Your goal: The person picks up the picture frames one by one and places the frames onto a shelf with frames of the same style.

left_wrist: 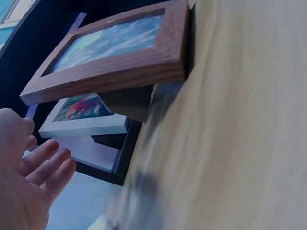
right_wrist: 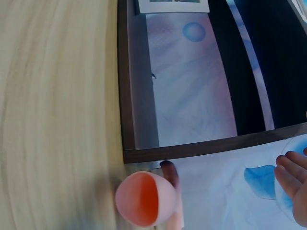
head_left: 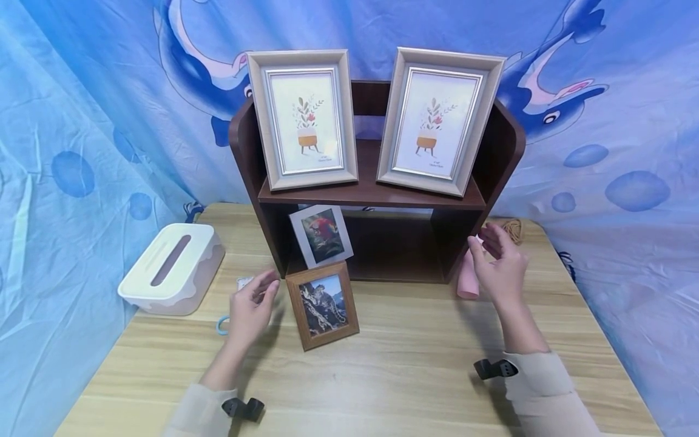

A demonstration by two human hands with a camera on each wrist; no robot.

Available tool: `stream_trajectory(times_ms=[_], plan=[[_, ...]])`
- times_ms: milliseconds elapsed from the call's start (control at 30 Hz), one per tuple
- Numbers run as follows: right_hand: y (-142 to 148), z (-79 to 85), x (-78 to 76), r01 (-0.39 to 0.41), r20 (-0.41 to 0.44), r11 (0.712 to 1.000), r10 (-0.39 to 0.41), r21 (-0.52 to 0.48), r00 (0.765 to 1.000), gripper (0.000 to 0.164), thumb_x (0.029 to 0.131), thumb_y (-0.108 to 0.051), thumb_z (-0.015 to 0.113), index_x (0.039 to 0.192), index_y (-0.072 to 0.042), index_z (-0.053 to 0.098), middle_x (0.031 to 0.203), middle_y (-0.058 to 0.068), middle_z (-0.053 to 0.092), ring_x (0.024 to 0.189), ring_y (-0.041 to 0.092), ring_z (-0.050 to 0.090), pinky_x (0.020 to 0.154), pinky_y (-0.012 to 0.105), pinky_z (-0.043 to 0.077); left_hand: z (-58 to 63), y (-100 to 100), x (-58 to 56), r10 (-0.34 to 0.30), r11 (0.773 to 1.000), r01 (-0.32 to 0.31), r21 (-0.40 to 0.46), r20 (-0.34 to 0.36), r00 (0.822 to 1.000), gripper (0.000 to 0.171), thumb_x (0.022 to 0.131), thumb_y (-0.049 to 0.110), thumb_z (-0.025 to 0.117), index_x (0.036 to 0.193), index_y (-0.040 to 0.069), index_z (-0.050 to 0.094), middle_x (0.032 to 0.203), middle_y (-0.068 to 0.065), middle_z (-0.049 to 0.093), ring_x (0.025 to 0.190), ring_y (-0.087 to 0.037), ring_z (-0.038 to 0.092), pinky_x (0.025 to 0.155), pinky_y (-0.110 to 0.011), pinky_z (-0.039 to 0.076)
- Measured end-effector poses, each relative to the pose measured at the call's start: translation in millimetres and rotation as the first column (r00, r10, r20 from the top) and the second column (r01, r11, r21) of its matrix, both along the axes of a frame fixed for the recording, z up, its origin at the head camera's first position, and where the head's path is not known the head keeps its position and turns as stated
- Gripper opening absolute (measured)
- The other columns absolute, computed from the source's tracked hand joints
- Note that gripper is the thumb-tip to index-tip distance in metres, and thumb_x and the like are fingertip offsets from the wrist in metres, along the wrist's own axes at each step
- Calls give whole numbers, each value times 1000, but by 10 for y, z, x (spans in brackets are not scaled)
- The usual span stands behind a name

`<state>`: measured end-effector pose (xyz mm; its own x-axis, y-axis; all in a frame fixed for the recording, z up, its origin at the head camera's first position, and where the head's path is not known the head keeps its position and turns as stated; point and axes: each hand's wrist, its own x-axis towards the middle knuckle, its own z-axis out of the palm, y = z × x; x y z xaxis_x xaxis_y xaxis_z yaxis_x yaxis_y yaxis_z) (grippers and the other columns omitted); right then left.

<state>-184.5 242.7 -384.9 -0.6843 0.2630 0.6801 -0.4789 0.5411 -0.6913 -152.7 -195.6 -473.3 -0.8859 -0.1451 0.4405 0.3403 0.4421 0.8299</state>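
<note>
My left hand (head_left: 252,309) hovers over the table left of a brown wooden picture frame (head_left: 293,297) with a leopard photo, its fingers loosely bent and holding nothing. Behind that frame, a smaller white frame (head_left: 346,237) with a red bird picture leans in the lower level of a dark brown shelf (head_left: 398,249). My right hand (head_left: 501,267), also holding nothing, is beside the shelf's right side, above a hollow pink tube-like object (head_left: 468,282). Two large beige frames, a left one (head_left: 308,179) and a right one (head_left: 420,183), stand tilted on the upper shelf.
A white tissue box (head_left: 204,267) sits at the table's left edge. Between it and my left hand lies a light blue ring (head_left: 221,325). A coil of brown cord (head_left: 514,230) is at the back right. Blue curtains (head_left: 644,255) with dolphins surround the table (head_left: 415,370).
</note>
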Motion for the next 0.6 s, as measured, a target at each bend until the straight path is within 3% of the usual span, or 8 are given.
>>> stream_trajectory(times_ms=[133, 200, 267, 367, 433, 600], plan=[[74, -180, -133, 4, 36, 1000, -4, -6, 999, 36, 85, 6, 75, 119, 13, 64, 107, 30, 71, 95, 14, 72, 87, 18, 55, -29, 35, 45, -62, 990, 49, 132, 91, 994, 29, 104, -1, 52, 129, -14, 59, 117, -30, 68, 106, -44, 68, 87, -26, 57], [117, -283, -208, 11, 51, 1000, -10, -10, 999, 36, 86, 2, 76, 120, 9, 65, 109, 29, 71, 94, -3, 66, 87, 18, 55, -33, 43, 72, -102, 976, 73, 206, 133, 986, 33, 107, 4, 46, 132, -14, 55, 119, -31, 66, 108, -39, 68, 89, -33, 57], [146, -355, -252, 14, 63, 1000, -13, -14, 998, 37, 87, -2, 77, 121, 7, 66, 110, 27, 71, 96, 1, 69, 87, 16, 54, -35, 46, 99, -134, 963, 86, 254, 177, 975, 37, 109, 11, 42, 136, -13, 52, 123, -31, 65, 109, -31, 70, 90, -37, 57], [161, -411, -285, 21, 79, 1000, -21, -2, 997, 38, 88, -6, 78, 122, 5, 66, 111, 25, 72, 99, 23, 73, 86, 16, 55, -42, 50, 143, -175, 956, 115, 270, 212, 962, 43, 111, 20, 40, 141, -9, 49, 127, -30, 63, 105, -22, 71, 92, -37, 56], [167, -437, -304, 20, 97, 1000, -20, 4, 995, 40, 88, -9, 78, 123, 5, 65, 110, 21, 73, 99, 37, 71, 85, 20, 56, -52, 57, 167, -201, 954, 136, 266, 235, 951, 45, 111, 23, 40, 143, -7, 47, 130, -30, 61, 105, -24, 71, 94, -37, 56], [151, -486, -347, -2, 134, 1000, 2, 4, 991, 43, 89, -10, 77, 126, 7, 62, 110, 25, 72, 98, 39, 71, 77, 17, 57, -82, 92, 215, -219, 959, 153, 238, 284, 933, 46, 109, 23, 47, 146, -3, 45, 136, -28, 58, 105, -27, 71, 96, -30, 54]])
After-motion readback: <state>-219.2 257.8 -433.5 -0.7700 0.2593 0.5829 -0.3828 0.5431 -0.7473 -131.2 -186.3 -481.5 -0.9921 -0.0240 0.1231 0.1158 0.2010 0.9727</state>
